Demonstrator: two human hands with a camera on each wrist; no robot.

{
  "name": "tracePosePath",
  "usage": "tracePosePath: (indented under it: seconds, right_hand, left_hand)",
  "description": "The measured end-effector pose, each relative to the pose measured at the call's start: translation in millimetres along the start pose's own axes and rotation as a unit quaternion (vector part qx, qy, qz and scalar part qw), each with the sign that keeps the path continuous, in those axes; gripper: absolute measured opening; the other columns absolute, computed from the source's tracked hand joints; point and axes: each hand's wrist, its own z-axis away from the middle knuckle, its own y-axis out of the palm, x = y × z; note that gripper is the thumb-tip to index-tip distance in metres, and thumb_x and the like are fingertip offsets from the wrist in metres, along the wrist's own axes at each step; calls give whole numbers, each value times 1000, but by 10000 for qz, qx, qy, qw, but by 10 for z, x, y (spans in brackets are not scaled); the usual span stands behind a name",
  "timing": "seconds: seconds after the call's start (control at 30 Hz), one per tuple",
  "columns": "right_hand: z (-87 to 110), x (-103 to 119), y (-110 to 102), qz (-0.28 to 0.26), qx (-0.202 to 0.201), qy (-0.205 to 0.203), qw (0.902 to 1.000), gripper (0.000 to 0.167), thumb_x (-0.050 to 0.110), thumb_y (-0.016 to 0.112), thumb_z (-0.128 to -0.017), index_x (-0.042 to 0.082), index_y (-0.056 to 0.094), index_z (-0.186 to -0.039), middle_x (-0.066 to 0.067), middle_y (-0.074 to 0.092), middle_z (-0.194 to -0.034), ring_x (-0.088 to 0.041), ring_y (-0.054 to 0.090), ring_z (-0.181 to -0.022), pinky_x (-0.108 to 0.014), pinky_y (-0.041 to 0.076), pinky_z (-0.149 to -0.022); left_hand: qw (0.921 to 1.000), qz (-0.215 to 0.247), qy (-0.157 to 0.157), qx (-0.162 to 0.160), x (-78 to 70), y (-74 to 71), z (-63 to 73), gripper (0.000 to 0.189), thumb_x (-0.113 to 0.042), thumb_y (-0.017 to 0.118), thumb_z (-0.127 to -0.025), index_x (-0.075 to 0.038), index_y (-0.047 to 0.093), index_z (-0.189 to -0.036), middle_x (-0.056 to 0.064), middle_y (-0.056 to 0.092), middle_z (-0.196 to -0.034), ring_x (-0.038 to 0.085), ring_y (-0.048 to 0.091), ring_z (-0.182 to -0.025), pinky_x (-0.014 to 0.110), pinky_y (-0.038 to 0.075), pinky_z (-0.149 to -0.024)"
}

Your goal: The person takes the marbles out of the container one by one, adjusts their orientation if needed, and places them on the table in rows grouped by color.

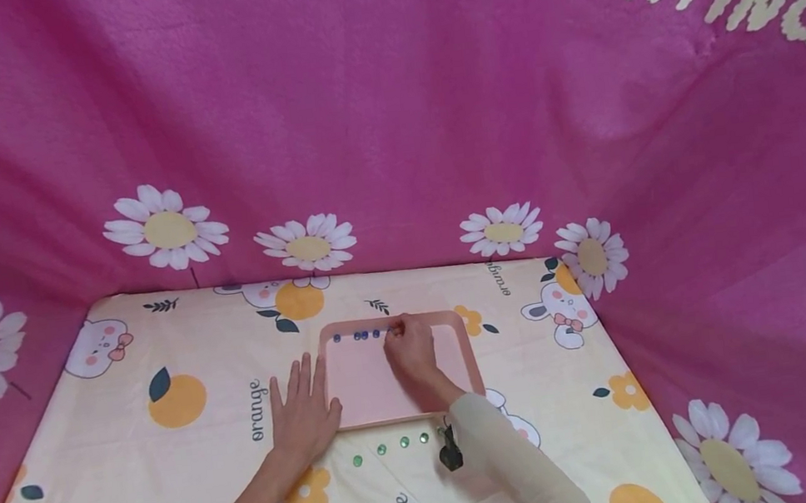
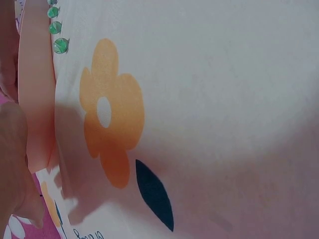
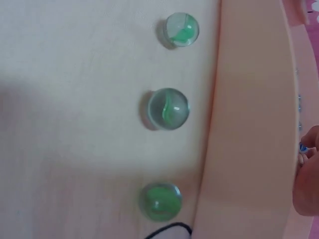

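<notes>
A shallow pink tray (image 1: 367, 390) lies on the table, with several blue marbles (image 1: 336, 338) lined up along its far inner edge. Over the right end of that row, my right hand (image 1: 413, 355) pinches a blue marble (image 3: 302, 147) between thumb and fingers, close to the tray floor. My left hand (image 1: 304, 419) is spread flat with straight fingers at the tray's left side, its thumb right at the rim. In front of the near rim, several green marbles (image 3: 168, 108) sit in a spaced row on the cloth.
A cream cloth (image 1: 235, 482) printed with oranges, flowers and rabbits covers the table. Pink curtains (image 1: 387, 119) with daisies surround it at the back and sides. A small black object (image 1: 450, 451) hangs at the right sleeve, near the green marbles.
</notes>
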Motion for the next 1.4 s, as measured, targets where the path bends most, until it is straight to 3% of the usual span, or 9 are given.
tracePosePath:
  seconds: [0.23, 0.47, 0.7, 1.0, 1.4]
  right_hand:
    - [60, 43, -177, -393, 232, -26, 9990, 19, 11, 60, -97, 5, 73, -110, -4, 68, -90, -17, 60, -78, -27, 52, -67]
    - [229, 25, -431, -547, 191, -398, 9975, 19, 16, 65, -97, 5, 71, -112, -1, 67, -91, -15, 59, -81, -25, 54, -70]
    - [507, -59, -700, -717, 339, -657, 9947, 20, 21, 67, -97, 8, 72, -112, 6, 67, -95, -13, 61, -88, -28, 56, -82]
    - [900, -159, -879, -1244, 409, -844, 9878, 13, 12, 73, -92, 7, 74, -104, 4, 70, -91, -15, 65, -84, -26, 58, -76]
    - [1360, -371, -997, -1214, 580, -806, 9876, 10, 6, 74, -88, 10, 74, -98, 2, 73, -92, -11, 68, -80, -24, 59, -70]
  left_hand:
    - [10000, 4, 7, 15, 5, 4, -6, 76, -40, 48, -98, -4, 20, -159, 20, 13, -164, 37, 11, -150, 61, -5, -118]
    - [10000, 40, 1, 47, -4, 17, 0, 76, -40, 49, -98, -4, 20, -159, 19, 14, -164, 36, 11, -150, 60, -7, -118]
    - [10000, -47, 9, 46, -4, 4, 3, 77, -41, 48, -98, -4, 20, -159, 19, 13, -164, 36, 11, -150, 61, -2, -118]
    - [10000, 36, 38, 8, 5, 9, 10, 76, -40, 48, -98, -3, 20, -159, 20, 14, -164, 37, 12, -150, 62, -2, -118]
    - [9998, 121, 69, -105, 5, 14, 10, 76, -39, 50, -98, -2, 21, -158, 20, 13, -164, 38, 12, -150, 61, -5, -118]
